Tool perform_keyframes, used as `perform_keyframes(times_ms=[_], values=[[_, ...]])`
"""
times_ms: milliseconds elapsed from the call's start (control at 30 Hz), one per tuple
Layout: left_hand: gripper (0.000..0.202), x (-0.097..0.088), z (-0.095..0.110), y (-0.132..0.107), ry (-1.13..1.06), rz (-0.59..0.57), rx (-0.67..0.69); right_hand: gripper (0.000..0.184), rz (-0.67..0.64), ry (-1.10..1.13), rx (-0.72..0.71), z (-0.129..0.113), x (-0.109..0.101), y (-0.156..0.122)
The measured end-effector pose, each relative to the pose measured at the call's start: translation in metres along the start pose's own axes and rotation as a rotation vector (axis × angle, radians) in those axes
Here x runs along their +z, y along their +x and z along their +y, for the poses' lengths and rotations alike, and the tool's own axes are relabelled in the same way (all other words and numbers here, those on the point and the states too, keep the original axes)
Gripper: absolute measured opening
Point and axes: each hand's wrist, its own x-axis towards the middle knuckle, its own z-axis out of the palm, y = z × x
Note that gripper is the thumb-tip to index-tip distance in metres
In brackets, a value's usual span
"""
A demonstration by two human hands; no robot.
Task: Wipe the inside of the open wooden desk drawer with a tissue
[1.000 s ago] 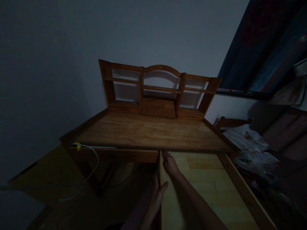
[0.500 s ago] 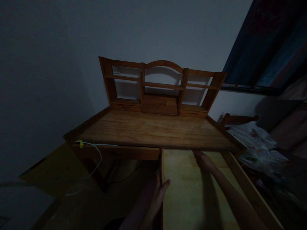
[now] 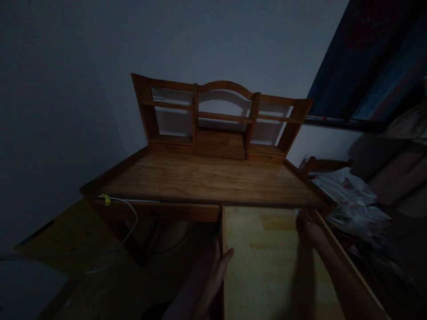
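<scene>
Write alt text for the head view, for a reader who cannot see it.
A person's left hand grips the left wall of an open drawer while the right hand reaches into its back right corner, under a wooden desk in a dim room.

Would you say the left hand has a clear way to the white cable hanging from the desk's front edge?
Probably yes: the left hand rests on the open drawer's left wall, and the white cable hangs in open space to its left, with nothing visible between.
</scene>
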Motion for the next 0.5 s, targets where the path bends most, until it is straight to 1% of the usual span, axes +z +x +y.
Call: perform_keyframes(times_ms=[100, 233, 267, 300, 333, 367, 400, 433, 467, 500], values=[[0.093, 0.001, 0.005, -0.003, 0.017, -0.013, 0.008, 0.071, 0.004, 0.027, 0.017, -0.005, 0.005, -0.008], [0.086, -0.001, 0.01, -0.006, 0.074, -0.082, 0.045, 0.076, -0.015, 0.055, 0.035, -0.015, 0.001, -0.021], [0.087, -0.001, 0.012, -0.007, 0.112, -0.079, 0.038, 0.075, -0.024, 0.06, 0.041, -0.017, 0.0, -0.023], [0.089, 0.0, 0.017, -0.008, 0.179, -0.047, 0.028, 0.074, -0.029, 0.064, 0.047, -0.019, -0.002, -0.026], [0.092, 0.003, 0.024, -0.01, 0.262, 0.006, 0.035, 0.073, -0.031, 0.065, 0.053, -0.02, -0.002, -0.028], [0.096, 0.008, 0.035, -0.014, 0.379, 0.089, 0.066, 0.071, -0.026, 0.064, 0.059, -0.021, -0.002, -0.03], [0.099, 0.014, 0.048, -0.02, 0.481, 0.204, 0.12, 0.07, -0.016, 0.06, 0.063, -0.022, -0.001, -0.032], [0.095, 0.021, 0.065, -0.03, 0.52, 0.279, 0.251, 0.07, -0.006, 0.054, 0.064, -0.022, 0.001, -0.033], [0.084, 0.029, 0.082, -0.043, 0.51, 0.291, 0.376, 0.071, 0.005, 0.046, 0.063, -0.023, 0.003, -0.035], [0.065, 0.036, 0.099, -0.059, 0.486, 0.257, 0.472, 0.073, 0.014, 0.039, 0.058, -0.022, 0.005, -0.036]])
